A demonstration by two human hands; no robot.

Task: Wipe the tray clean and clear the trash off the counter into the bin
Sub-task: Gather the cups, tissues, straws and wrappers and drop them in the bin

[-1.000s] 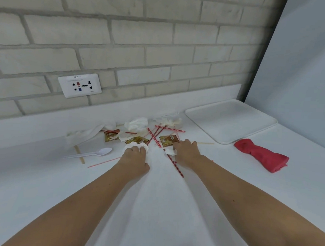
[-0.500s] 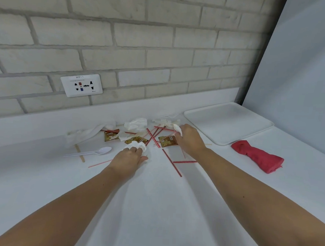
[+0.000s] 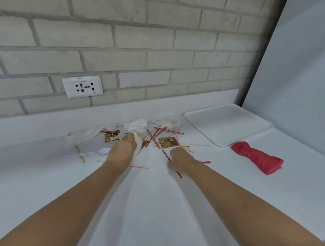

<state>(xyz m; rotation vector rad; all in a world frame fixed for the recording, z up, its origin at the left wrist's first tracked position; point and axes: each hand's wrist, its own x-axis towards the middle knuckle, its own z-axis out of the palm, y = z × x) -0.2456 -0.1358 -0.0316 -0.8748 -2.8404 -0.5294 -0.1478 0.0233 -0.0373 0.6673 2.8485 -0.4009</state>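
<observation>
Left fingers (image 3: 128,139) around crumpled white napkin (image 3: 139,144)

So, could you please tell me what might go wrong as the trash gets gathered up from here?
1. The striped straws lie crossed and flat; the right hand may scatter or miss some.
2. The left hand grips a napkin beside a sauce packet; squeezing that could smear the counter.
3. No bin is in view, so a loose handful might drop on the way.
</observation>
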